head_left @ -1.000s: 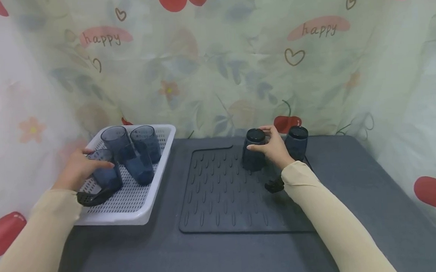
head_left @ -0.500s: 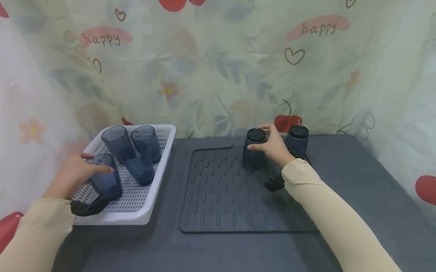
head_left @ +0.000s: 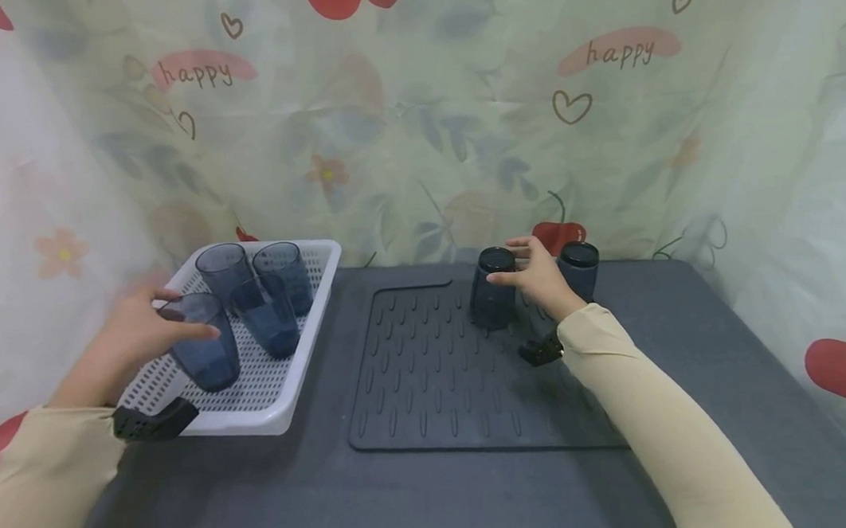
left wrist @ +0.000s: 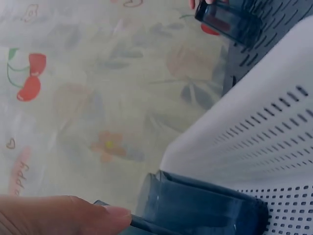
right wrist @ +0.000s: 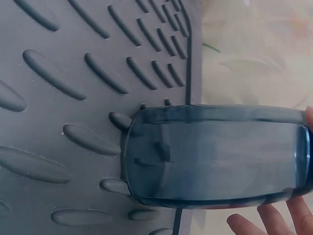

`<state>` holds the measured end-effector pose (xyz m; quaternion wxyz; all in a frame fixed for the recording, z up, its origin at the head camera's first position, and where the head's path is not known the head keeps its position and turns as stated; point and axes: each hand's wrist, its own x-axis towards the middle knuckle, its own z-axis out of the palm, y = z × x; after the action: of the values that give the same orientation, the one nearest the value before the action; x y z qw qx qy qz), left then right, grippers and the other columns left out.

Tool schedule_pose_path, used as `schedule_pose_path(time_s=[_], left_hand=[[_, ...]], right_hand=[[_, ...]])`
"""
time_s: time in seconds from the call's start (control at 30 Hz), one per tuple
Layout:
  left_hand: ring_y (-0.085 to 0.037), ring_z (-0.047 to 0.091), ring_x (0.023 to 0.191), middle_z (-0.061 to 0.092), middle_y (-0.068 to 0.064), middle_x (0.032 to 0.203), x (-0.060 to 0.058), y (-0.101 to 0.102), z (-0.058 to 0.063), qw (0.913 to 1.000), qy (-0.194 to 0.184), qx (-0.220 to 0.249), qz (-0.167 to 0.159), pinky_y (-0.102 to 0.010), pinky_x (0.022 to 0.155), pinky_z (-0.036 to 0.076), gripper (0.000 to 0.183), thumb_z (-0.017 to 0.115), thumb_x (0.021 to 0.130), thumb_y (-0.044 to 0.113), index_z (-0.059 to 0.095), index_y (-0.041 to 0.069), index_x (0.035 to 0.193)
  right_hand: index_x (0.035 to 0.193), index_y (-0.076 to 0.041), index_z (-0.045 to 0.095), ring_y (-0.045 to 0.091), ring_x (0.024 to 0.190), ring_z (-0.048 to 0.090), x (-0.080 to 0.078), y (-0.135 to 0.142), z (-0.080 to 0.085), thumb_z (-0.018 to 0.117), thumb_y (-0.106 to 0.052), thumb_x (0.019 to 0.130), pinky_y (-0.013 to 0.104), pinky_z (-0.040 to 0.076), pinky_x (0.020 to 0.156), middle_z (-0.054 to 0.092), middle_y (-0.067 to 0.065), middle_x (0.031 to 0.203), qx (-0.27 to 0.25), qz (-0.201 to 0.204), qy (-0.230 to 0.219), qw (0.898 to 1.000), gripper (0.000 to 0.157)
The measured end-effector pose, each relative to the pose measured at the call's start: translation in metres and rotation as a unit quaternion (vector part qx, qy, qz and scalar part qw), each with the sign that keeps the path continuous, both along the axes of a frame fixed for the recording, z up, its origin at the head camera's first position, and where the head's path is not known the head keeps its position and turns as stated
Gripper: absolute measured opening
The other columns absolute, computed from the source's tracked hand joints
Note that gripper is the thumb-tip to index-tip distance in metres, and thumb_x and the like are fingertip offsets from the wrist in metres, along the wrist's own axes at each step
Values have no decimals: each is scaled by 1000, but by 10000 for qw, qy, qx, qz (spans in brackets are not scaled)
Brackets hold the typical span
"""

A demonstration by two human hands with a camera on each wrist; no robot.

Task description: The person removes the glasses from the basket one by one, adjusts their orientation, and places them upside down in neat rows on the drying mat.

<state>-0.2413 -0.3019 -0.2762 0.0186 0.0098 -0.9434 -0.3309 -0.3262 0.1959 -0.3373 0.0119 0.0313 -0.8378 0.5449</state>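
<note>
Since half a second ago, your left hand (head_left: 134, 331) has shifted outward to the left, the blue glass (head_left: 207, 351) in it has tipped further, and your right hand (head_left: 547, 280) has eased slightly rightward, while the upturned glass (head_left: 493, 304) beside it has stayed put.

Your left thumb and fingers pinch the blue glass near its rim, thumb on the near side. It tilts within the white basket (head_left: 259, 422); whether its base is off the basket floor, you cannot tell. Your right thumb and fingers are apart, loosely around the upturned glass near its raised base; any lingering touch is unclear. That glass stands mouth-down on a dark ribbed mat (head_left: 432, 435).

Behind your right hand is a second upturned glass (head_left: 579, 276). In the basket, a back-left glass (head_left: 221, 268), a back-right glass (head_left: 286, 263) and a leaning glass (head_left: 268, 324) have their mouths up. Basket and mat share a dark bench (head_left: 321, 508), before a printed curtain (head_left: 416, 137).

The step in hand looks like releasing one glass while picking up another. The next move seems to call for freeing your right fingers without a nudge, and lifting the blue glass clear of its neighbours.
</note>
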Motion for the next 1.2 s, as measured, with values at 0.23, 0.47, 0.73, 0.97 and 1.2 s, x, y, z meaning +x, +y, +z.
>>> schedule_pose_path(time_s=[0.23, 0.47, 0.73, 0.97, 1.2], left_hand=[[-51, 41, 119, 35, -39, 137, 14, 12, 9, 9998, 36, -174, -96, -60, 92, 41, 97, 81, 76, 33, 28, -13, 142], [-51, 41, 125, 39, -36, 140, 31, 22, 17, 9994, -205, 274, -56, -60, 95, 43, 104, 79, 78, 41, 18, -6, 149], [-45, 41, 129, 40, -27, 146, 47, 30, 28, 9985, 180, 508, 107, -52, 95, 43, 104, 76, 80, 47, 16, 6, 154], [-21, 51, 120, 45, -14, 144, 60, 37, 36, 9906, 908, 941, 403, -6, 73, 43, 91, 77, 81, 42, 25, 20, 152], [-4, 59, 105, 55, -2, 127, 62, 60, 31, 9417, 2101, 2616, 239, -4, 82, 46, 75, 81, 78, 11, 41, 16, 142]], right_hand=[[146, -7, 33, 37, 140, 33, 8, 9, 5, 73, -18, 87, 54, 37, 108, 34, 18, 150, -339, 122, 114, 9993, 71], [144, -6, 35, 35, 141, 35, 16, 15, 13, 71, -16, 89, 51, 36, 111, 37, 18, 150, -722, 173, 337, 9967, 67], [141, -5, 37, 30, 140, 37, 26, 19, 22, 70, -16, 89, 47, 34, 113, 39, 18, 147, -996, 213, 757, 9919, 63], [138, -9, 41, 27, 139, 39, 37, 17, 28, 70, -17, 89, 46, 34, 113, 43, 14, 144, -1117, 324, 944, 9887, 57], [137, -10, 43, 27, 138, 41, 49, 11, 28, 69, -15, 90, 36, 41, 108, 47, 7, 141, -1213, 525, 908, 9871, 54]])
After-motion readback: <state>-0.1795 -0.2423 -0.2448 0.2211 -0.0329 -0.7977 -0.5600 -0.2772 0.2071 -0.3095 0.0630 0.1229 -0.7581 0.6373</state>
